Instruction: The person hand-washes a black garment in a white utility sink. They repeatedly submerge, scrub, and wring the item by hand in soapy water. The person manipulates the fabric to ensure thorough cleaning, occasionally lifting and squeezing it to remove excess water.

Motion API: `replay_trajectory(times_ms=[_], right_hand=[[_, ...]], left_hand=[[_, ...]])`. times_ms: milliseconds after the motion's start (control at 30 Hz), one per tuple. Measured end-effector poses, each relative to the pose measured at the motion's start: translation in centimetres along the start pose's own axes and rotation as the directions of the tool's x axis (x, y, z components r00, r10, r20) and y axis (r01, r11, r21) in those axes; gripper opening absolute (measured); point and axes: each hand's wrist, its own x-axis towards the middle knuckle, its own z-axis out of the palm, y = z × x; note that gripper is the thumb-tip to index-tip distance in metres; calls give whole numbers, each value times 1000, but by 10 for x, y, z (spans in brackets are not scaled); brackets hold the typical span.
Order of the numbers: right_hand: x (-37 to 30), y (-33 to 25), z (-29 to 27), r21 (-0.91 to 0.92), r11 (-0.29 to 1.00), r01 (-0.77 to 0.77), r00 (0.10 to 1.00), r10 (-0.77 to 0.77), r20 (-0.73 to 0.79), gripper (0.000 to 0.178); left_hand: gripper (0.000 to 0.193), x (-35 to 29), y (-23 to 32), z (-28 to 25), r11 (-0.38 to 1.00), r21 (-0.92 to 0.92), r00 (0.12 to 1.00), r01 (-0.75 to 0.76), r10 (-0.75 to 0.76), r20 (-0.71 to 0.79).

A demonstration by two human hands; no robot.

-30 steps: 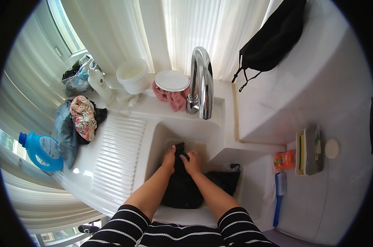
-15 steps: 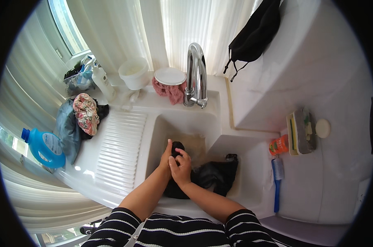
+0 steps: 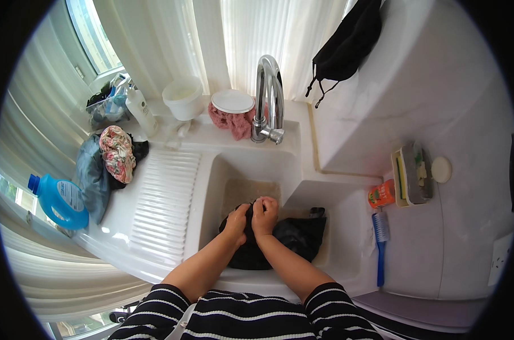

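Note:
A wet black garment (image 3: pixel 299 237) lies bunched in the white sink (image 3: pixel 257 163), spread from its left side to the lower right. Its exact kind is hidden by the folds. My left hand (image 3: pixel 235 224) is closed around a gathered part of the fabric. Right beside it, my right hand (image 3: pixel 265 216) grips the cloth too, its fingers curled into a fist. A strip of black fabric shows between the two hands. Cloudy brownish water (image 3: pixel 254 189) covers the sink's bottom beyond them.
Behind the sink rises a chrome faucet (image 3: pixel 270 96). A ribbed washboard (image 3: pixel 166 204) adjoins on the left, with a floral cloth (image 3: pixel 118 154) and a blue detergent jug (image 3: pixel 64 201) past it. On the right ledge lie a blue brush (image 3: pixel 381 246) and an orange container (image 3: pixel 381 194).
My hands were pressed together over a small bunch of the black cloth. Now they are side by side, the right one farther forward, each gripping fabric.

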Motion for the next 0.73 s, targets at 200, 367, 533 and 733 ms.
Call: replay_trajectory(times_ms=[200,367,533,733], right_hand=[[-16,-6,0,1,992,124,967,-121,226,27],[51,2,16,-216,931,293,937,-235,258,37],[83,27,0,-676,545,496,805,3,593,46],[60,55,-11,-660,306,686,523,423,740,70]], left_hand=[[36,7,1,-15,995,56,995,82,-78,-57],[49,22,37,3,944,326,990,-58,96,-100],[75,67,27,-16,-89,981,934,-171,302,191],[90,112,-41,-51,-587,805,977,-84,110,182]])
